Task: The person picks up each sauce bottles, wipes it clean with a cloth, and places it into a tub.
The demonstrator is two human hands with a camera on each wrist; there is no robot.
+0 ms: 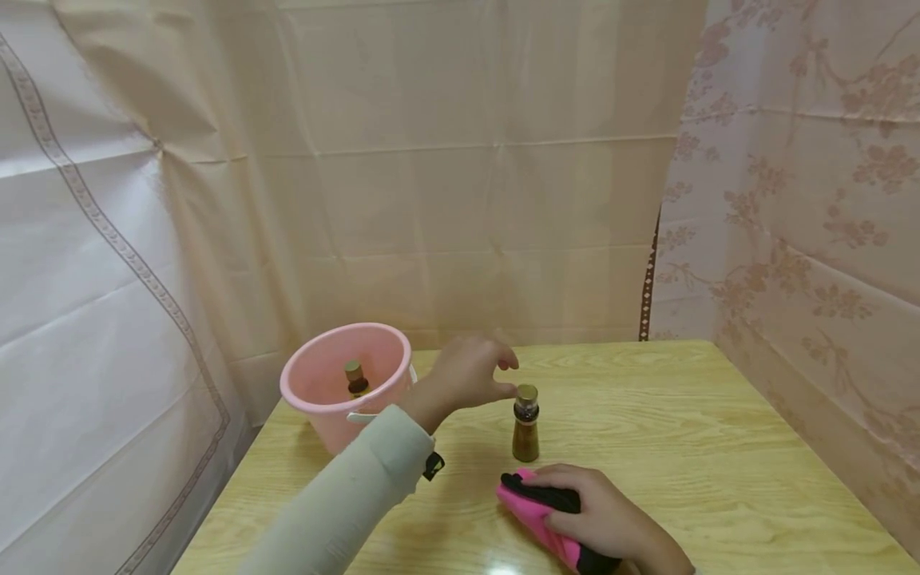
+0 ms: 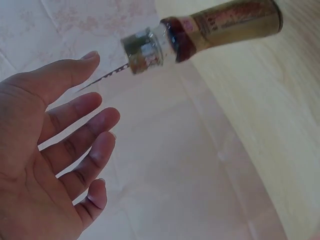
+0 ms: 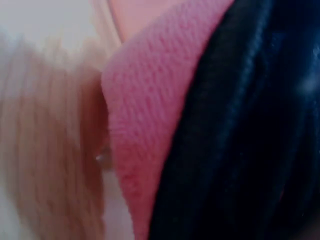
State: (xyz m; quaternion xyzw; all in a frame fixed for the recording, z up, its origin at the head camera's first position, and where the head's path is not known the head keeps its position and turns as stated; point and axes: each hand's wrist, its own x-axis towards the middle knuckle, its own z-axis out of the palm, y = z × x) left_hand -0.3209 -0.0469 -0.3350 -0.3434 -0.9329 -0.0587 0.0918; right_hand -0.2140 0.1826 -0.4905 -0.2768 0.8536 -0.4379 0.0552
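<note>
A small glass bottle [image 1: 526, 435] with a gold cap and brownish contents stands upright on the table. My left hand [image 1: 470, 371] hovers just left of its cap, thumb and fingers spread apart and holding nothing. In the left wrist view there is a gap between the fingertips of the left hand [image 2: 65, 140] and the capped end of the bottle [image 2: 225, 25]. Nearer the front, my right hand [image 1: 600, 511] grips a soft pink and black folded cloth [image 1: 535, 515] against the tabletop. Its pink fuzzy cloth [image 3: 145, 100] and black part fill much of the right wrist view.
At the back left of the table stands a pink bucket [image 1: 323, 407] with a white handle. Inside it is another gold-capped bottle [image 1: 354, 375], partly hidden by the rim. The wooden table [image 1: 683, 431] has fabric curtains [image 1: 467, 200] behind it and at both sides.
</note>
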